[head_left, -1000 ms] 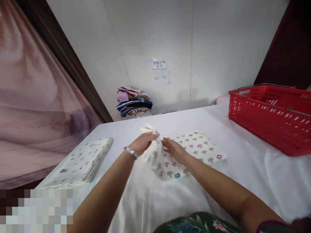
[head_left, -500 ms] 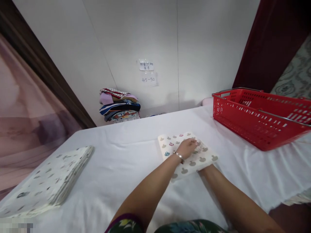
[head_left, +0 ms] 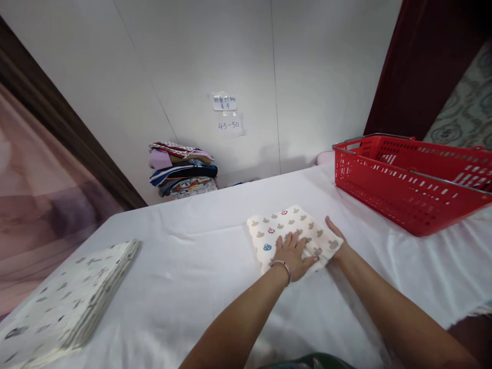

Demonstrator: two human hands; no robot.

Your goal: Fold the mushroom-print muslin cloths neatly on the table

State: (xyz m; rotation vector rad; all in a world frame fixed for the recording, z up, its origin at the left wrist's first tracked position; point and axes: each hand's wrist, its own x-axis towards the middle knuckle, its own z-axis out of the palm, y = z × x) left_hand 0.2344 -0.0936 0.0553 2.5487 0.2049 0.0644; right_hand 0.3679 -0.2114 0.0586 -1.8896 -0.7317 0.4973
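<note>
A folded cream cloth [head_left: 284, 221] printed with taupe, red and blue mushroom shapes lies on the white-covered table. My left hand [head_left: 292, 252], with a silver bangle at its wrist, rests flat on top, fingers spread. At the cloth's right edge is my right hand [head_left: 340, 245], its thumb stretched out away from the fabric. The other fingers of that hand are partly hidden by the edge, seemingly under it. On the left lies a stack of folded white cloth [head_left: 73, 297] with a grey print, apart from both hands.
A red plastic basket [head_left: 395, 192] with metal handles stands at the right of the white table cover [head_left: 184, 287]. Beyond the far edge, a pile of folded clothes [head_left: 182, 169] sits against the wall. Paper signs [head_left: 230, 124] hang above. Curtains [head_left: 42, 205] border the left.
My left hand has come back toward me and flattened on the cloth. My right hand has moved out from beneath the near edge to the right side. The cloth's near side now looks folded in.
</note>
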